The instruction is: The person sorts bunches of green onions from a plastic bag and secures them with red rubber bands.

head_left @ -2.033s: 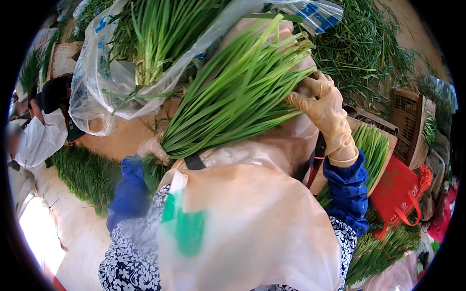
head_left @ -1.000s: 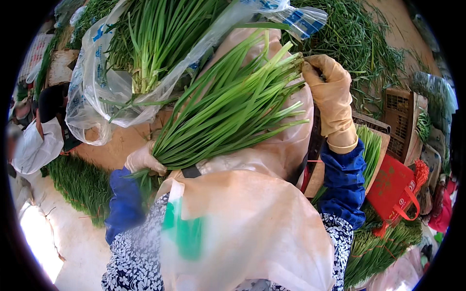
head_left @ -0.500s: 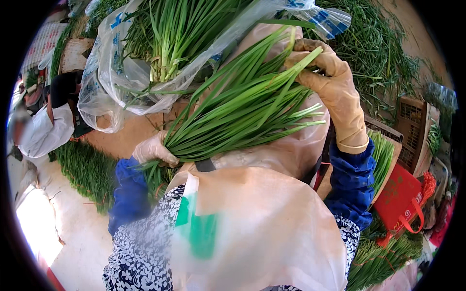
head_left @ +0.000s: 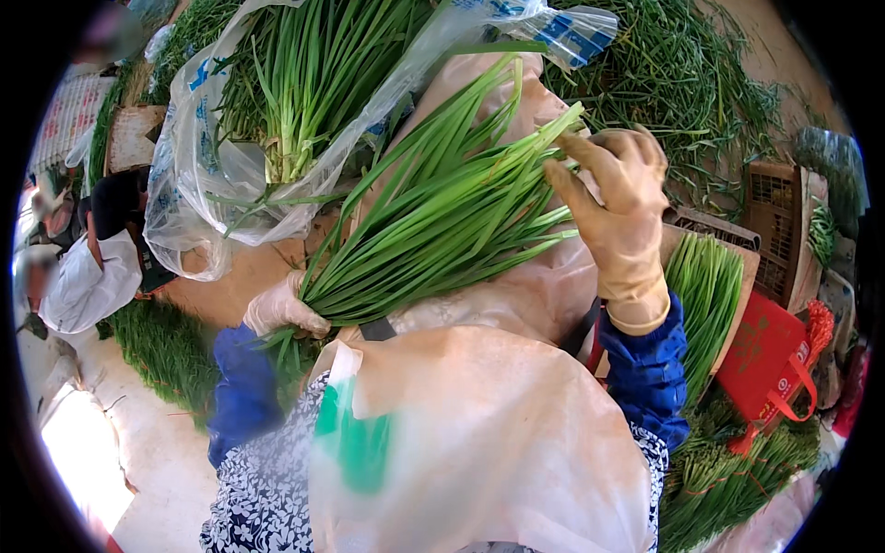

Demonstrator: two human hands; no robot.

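Green stalks [head_left: 442, 217], gloved hands [head_left: 284, 307] [head_left: 616, 189], at opposite ends

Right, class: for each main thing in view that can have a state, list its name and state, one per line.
Green bunch: held, fanned out
Left hand: gloved, closed around its leafy end
Right hand: gloved, fingers bent, at the other end
Clear plastic bag: spread open around more greens
Upper-right heap: loose, tangled
Lower-right greens: gathered, lying aligned
Red bag: tilted, handle sticking out
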